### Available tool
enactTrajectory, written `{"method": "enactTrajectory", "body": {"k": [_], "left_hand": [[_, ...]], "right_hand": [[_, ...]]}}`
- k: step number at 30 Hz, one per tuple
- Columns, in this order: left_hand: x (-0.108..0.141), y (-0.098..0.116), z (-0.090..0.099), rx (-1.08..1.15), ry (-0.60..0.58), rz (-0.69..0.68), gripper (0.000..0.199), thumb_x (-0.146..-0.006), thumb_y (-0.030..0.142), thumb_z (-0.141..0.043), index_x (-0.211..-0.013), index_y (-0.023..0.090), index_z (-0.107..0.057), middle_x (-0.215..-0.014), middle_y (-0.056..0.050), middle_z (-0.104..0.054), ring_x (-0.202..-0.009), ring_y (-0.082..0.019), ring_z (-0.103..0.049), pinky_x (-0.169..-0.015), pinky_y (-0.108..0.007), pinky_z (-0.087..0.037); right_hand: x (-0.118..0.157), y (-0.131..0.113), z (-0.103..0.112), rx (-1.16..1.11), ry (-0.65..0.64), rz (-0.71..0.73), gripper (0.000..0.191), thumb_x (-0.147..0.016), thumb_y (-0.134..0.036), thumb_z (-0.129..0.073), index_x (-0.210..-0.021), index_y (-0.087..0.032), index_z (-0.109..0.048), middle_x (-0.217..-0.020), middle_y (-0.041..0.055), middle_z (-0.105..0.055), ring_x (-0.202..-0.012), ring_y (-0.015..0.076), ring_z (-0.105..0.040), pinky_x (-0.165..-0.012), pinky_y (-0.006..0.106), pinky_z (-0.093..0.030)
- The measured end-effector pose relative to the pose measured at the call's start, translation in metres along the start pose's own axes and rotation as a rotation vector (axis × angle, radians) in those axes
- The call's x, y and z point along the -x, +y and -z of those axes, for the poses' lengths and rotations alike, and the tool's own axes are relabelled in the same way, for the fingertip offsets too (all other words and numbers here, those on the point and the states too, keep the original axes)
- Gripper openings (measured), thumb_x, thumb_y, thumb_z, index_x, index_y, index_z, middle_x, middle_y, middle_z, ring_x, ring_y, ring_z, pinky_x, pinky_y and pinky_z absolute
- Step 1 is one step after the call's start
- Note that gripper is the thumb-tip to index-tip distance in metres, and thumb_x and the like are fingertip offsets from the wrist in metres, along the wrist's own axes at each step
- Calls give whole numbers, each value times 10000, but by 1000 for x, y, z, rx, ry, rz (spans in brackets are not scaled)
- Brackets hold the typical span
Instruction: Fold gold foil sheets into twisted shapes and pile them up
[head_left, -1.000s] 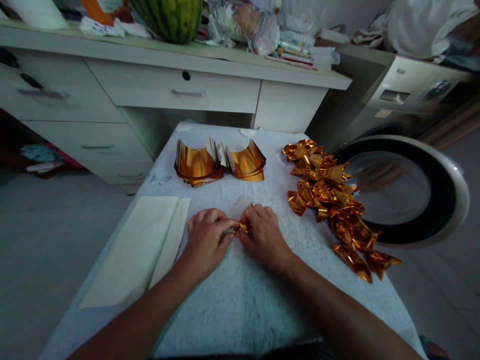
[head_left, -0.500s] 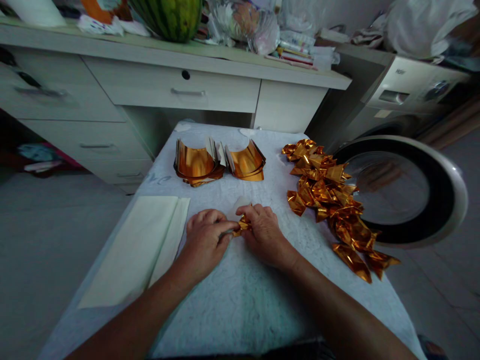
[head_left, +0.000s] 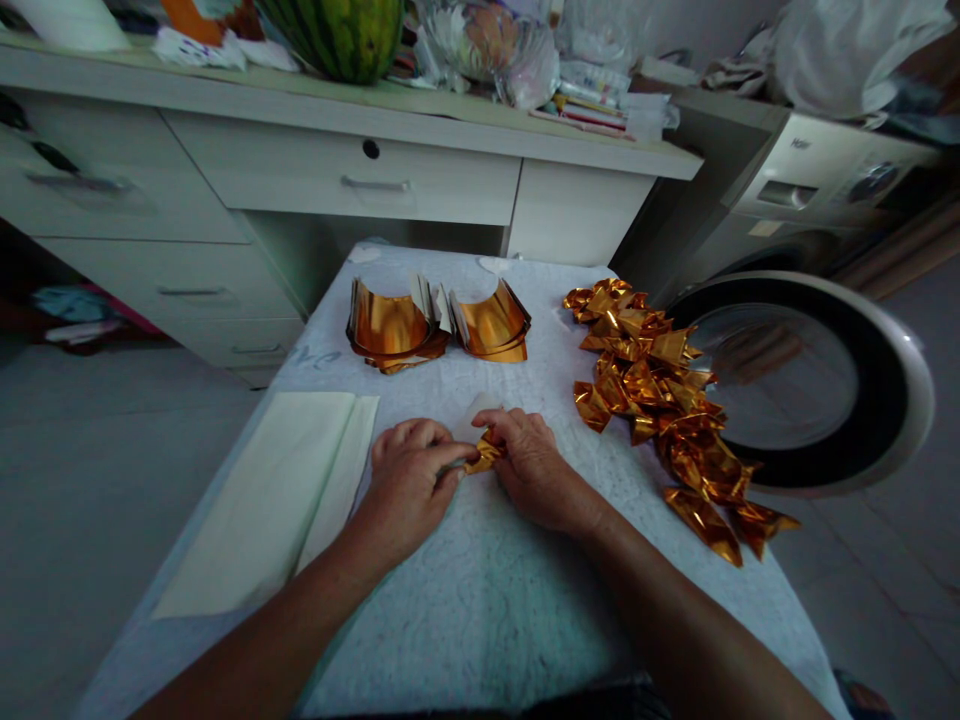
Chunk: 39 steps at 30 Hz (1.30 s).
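Observation:
Between my hands is a small piece of shiny gold foil paper, partly folded and mostly covered by fingers. My left hand pinches its left end between thumb and forefinger. From the other side my right hand grips it with curled fingers. A whitish, translucent bit shows just behind the foil. Farther back stand two curved stacks of gold foil sheets, a left stack and a right stack. Along the right edge lies a heap of folded gold foil pieces.
Folded pale paper sheets lie to the left on the cloth-covered table. Behind it is a white drawer cabinet with a watermelon and plastic bags on top. At right a washing machine's round door hangs open beside the table.
Both hands stay in nearly the same place on the foil. The right fingers have shifted slightly, and a little more gold foil shows between the hands.

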<state>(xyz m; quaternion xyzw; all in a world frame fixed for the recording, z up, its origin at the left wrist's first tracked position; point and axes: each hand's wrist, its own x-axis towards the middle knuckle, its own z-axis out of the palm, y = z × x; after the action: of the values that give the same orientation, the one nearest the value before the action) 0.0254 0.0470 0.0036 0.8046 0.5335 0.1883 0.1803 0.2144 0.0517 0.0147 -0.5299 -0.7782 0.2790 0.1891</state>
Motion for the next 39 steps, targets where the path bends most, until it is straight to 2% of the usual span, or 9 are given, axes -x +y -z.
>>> {"method": "enactTrajectory", "body": {"k": [6,13,18,21,25,28,32,36,39], "left_hand": [[2,1,1,-1,30,-45,322,-824,159,-582,-1031,348,-740,-957,-16,-638,-996,-252,-528,-911,-475,-358],[1,1,1,0,30,-84,200,-818,254,-680,-999,317,-738,-982,-17,-645,-1000,-258,-546,-940,-488,-330],[-1,2,1,21,31,-112,180,-848,227,-652,-990,297,-738,-971,-18,-653,-982,-246,-561,-917,-464,-338],[-2,3,0,31,50,-114,156,-870,212,-629,-946,289,-741,-944,-13,-661,-957,-235,-568,-903,-454,-340],[-6,5,-3,20,64,-94,125,-878,220,-633,-899,291,-734,-925,-4,-670,-945,-228,-567,-901,-449,-339],[-7,6,-6,5,67,-85,112,-874,212,-639,-887,286,-722,-928,-3,-669,-942,-228,-568,-897,-451,-342],[-7,7,-9,-25,117,-44,101,-829,205,-669,-902,271,-692,-979,-24,-646,-986,-252,-556,-897,-447,-367],[-7,7,-10,-41,189,23,355,-785,242,-695,-1124,233,-589,-1138,-86,-626,-1114,-314,-522,-951,-480,-377],[-7,6,-12,-34,195,26,523,-788,218,-668,-1273,214,-474,-1245,-120,-608,-1202,-335,-486,-1010,-515,-344]], "right_hand": [[3,8,0,-129,93,32,435,-639,1,-461,-1021,-207,-462,-963,25,-577,-908,191,-501,-841,343,-412],[-3,15,2,-337,246,-28,166,-785,-92,-442,-893,-215,-472,-802,-13,-537,-733,150,-520,-685,276,-429],[-5,18,5,-145,353,-50,107,-844,-129,-496,-886,-191,-573,-839,34,-579,-822,190,-538,-765,323,-424],[-7,19,6,18,322,-73,124,-870,-146,-532,-861,-185,-649,-874,65,-604,-884,220,-529,-830,362,-396],[-11,17,1,164,296,-171,143,-880,-232,-601,-978,-186,-695,-982,94,-606,-946,256,-495,-869,399,-368],[-14,14,-3,222,283,-207,215,-857,-279,-645,-1044,-180,-684,-1041,108,-591,-976,278,-472,-880,416,-359],[-16,12,-6,242,286,-216,205,-834,-266,-650,-1020,-180,-670,-1033,109,-579,-964,280,-459,-857,416,-358],[-17,11,-4,129,293,-183,108,-810,-197,-628,-917,-193,-643,-989,80,-594,-961,256,-473,-849,390,-367],[-16,10,-2,-47,270,-158,77,-781,-128,-587,-813,-197,-572,-844,30,-600,-858,204,-509,-784,337,-391]]}}
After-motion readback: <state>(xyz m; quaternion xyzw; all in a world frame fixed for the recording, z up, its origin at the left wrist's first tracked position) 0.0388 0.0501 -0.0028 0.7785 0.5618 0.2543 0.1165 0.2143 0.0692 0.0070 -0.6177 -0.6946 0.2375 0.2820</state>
